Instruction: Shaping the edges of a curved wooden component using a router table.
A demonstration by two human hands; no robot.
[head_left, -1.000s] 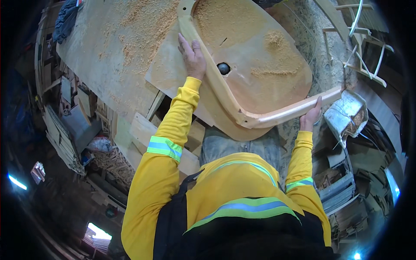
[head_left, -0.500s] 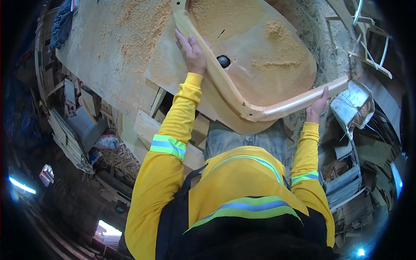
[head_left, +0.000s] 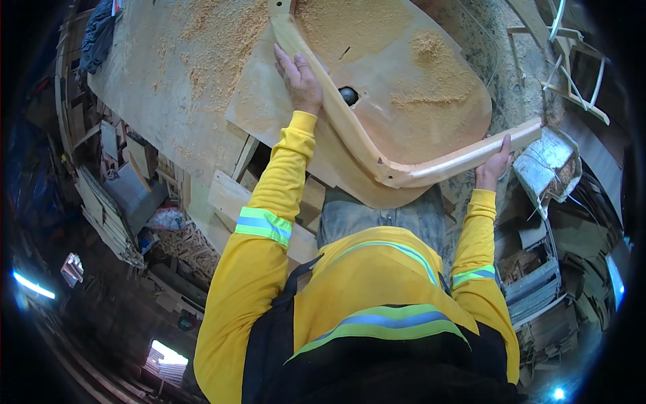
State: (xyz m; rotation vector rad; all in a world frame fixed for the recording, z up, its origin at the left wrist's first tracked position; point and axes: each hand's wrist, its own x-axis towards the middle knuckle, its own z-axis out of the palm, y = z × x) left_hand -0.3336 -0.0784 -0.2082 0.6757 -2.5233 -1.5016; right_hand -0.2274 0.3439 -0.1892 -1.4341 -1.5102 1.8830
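A curved, angled wooden frame piece (head_left: 431, 173) with small holes near its corners lies across a rounded board (head_left: 437, 128). My left hand (head_left: 303, 84) is wrapped round its long left side, with some fingertips showing on the inner side. At the right end, my right hand (head_left: 494, 165) grips the shorter arm from below, thumb on top. A dark round spindle head (head_left: 348, 95) stands in a hole in the board, close beside the long side of the frame piece. Whether the wood touches it is hard to make out.
Sawdust (head_left: 431, 50) is heaped on the board and spread over the sheet at left. To the right hangs a white tub (head_left: 550, 161) holding shavings. Wooden frames (head_left: 572, 64) stand far right. Offcuts (head_left: 108, 215) are stacked at lower left; a blue cloth (head_left: 97, 37) lies far left.
The long side of the frame piece and my left hand have shifted very slightly right. My right hand stays on the same end, almost still.
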